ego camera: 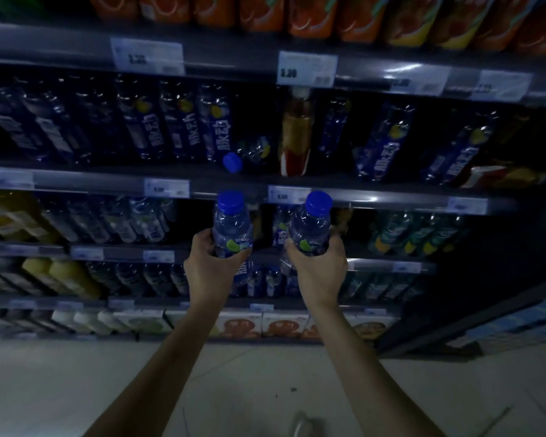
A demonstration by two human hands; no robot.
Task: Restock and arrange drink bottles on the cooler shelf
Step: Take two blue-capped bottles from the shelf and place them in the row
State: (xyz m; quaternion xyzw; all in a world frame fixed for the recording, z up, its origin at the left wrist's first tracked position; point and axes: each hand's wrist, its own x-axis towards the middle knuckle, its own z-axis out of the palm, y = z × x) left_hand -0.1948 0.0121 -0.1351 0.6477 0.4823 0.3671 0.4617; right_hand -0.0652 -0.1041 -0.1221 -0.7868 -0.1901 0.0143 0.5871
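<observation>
My left hand [209,269] grips a clear drink bottle [231,227] with a blue cap and blue label, held upright. My right hand [319,269] grips a second bottle of the same kind [311,225], also upright. Both bottles are raised in front of the cooler shelf [108,181], just below its front rail. On that shelf a row of blue-labelled bottles [177,127] stands at the left. One blue-capped bottle [246,154] lies on its side in a gap at the middle. A red and yellow bottle [295,134] stands just right of that gap.
More blue bottles [382,143] stand right of the gap. Orange cartons [297,14] fill the top shelf. Lower shelves hold clear, yellow and green bottles [416,234] and boxed drinks [249,324]. Price tags [306,69] line the rails. Pale tiled floor [76,389] lies below.
</observation>
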